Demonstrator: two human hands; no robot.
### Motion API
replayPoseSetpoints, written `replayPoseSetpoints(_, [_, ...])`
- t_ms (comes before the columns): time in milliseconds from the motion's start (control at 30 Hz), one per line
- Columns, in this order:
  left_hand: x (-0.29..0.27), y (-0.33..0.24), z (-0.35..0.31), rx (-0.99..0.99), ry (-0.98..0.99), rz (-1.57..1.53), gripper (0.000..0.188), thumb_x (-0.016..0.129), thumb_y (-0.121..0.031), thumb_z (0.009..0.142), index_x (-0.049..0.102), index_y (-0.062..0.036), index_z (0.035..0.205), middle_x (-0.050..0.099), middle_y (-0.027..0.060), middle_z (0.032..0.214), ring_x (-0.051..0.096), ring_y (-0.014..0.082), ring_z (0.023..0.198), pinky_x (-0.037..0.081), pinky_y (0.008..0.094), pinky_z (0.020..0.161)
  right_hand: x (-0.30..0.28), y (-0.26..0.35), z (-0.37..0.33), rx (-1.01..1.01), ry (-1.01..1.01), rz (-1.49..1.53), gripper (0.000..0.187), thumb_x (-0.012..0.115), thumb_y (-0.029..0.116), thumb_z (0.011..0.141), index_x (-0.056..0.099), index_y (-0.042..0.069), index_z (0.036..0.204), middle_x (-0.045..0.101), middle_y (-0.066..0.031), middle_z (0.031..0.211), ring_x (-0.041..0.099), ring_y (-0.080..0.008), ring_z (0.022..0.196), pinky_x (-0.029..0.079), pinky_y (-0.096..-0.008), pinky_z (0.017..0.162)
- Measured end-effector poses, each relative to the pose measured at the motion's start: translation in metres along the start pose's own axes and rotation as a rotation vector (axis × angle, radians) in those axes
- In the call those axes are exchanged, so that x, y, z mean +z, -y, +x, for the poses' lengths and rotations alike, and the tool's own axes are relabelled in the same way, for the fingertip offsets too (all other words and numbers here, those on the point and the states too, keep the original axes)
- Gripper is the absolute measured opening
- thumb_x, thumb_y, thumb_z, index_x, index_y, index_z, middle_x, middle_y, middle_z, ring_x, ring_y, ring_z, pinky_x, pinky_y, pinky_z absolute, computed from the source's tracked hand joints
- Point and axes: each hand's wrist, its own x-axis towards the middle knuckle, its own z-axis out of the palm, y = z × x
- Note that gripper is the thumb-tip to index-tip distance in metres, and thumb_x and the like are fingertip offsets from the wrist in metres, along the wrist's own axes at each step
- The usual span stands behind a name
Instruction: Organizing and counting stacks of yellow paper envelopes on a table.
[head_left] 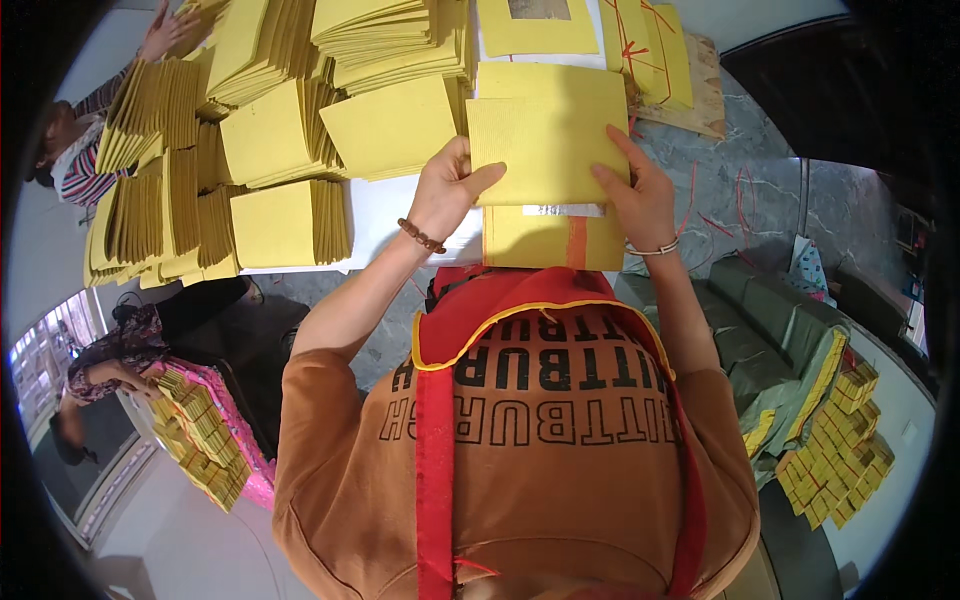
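Note:
My left hand pinches the left edge of a yellow ribbed paper sheet, thumb on top and fingers bent behind. At the opposite edge my right hand grips the same paper, its thumb on the face and index finger along the side. Whether it is one sheet or a thin stack I cannot tell. Beneath it, close to my body, lies another yellow paper piece with a white strip and an orange-red band. More yellow paper shows just beyond the far edge of the held sheet.
Folded yellow paper stacks crowd the white table to my left. A bundle tied with red string lies at the far right on a wooden board. Two other people work at the left. Yellow bundles are piled at the lower right.

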Motion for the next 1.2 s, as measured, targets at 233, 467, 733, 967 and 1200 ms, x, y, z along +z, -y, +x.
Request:
replayPoseSetpoints(233, [-0.002,-0.002,-0.01,0.037,-0.14,0.121,0.039,0.066,-0.008,0.081,0.041,-0.003,0.11,0.045,-0.0048,0.059,0.039,0.0036,0.052,0.032,0.0193,0.048,0.001,0.0,0.002,0.006,-0.001,-0.028,0.047,0.065,0.019,0.076,0.055,0.009,0.121,0.066,-0.0173,0.094,0.066,-0.0258,0.082,0.049,-0.0313,0.071])
replayPoseSetpoints(467, [0.001,0.001,-0.012,0.092,-0.201,0.227,0.046,0.066,-0.008,0.08,0.041,-0.0051,0.118,0.049,0.0002,0.066,0.046,0.009,0.061,0.038,0.023,0.058,0.004,-0.003,0.004,0.029,-0.022,-0.045,0.047,0.065,0.022,0.076,0.055,0.011,0.12,0.065,-0.0178,0.093,0.065,-0.0296,0.083,0.049,-0.034,0.07])
replayPoseSetpoints(733, [0.034,-0.034,-0.01,0.847,0.008,1.203,0.061,0.067,-0.031,0.075,0.043,-0.0103,0.128,0.042,0.0117,0.131,0.035,0.0302,0.123,0.027,0.0457,0.098,0.004,-0.003,0.005,0.06,-0.019,-0.058,0.046,0.065,0.02,0.075,0.056,0.008,0.119,0.065,-0.0191,0.093,0.065,-0.0293,0.084,0.049,-0.0337,0.072])
replayPoseSetpoints(967, [0.041,-0.006,0.001,0.729,0.177,1.355,0.067,0.055,-0.049,0.081,0.037,-0.0134,0.135,0.03,0.0124,0.143,0.024,0.0301,0.133,0.017,0.0476,0.107,0.001,0.023,-0.003,-0.012,-0.036,-0.32,0.049,0.065,0.024,0.077,0.054,0.01,0.122,0.055,-0.0168,0.119,0.059,-0.0268,0.099,0.045,-0.0363,0.081])
replayPoseSetpoints(1200, [0.038,-0.002,0.004,0.776,0.206,1.405,0.069,0.056,-0.046,0.08,0.037,-0.0079,0.134,0.029,0.0146,0.142,0.024,0.0311,0.133,0.017,0.0471,0.107,0.009,0.008,-0.038,-0.45,0.182,-0.937,0.067,0.046,0.052,0.084,0.038,0.008,0.135,0.032,-0.01,0.142,0.026,-0.027,0.133,0.006,-0.0624,0.102])
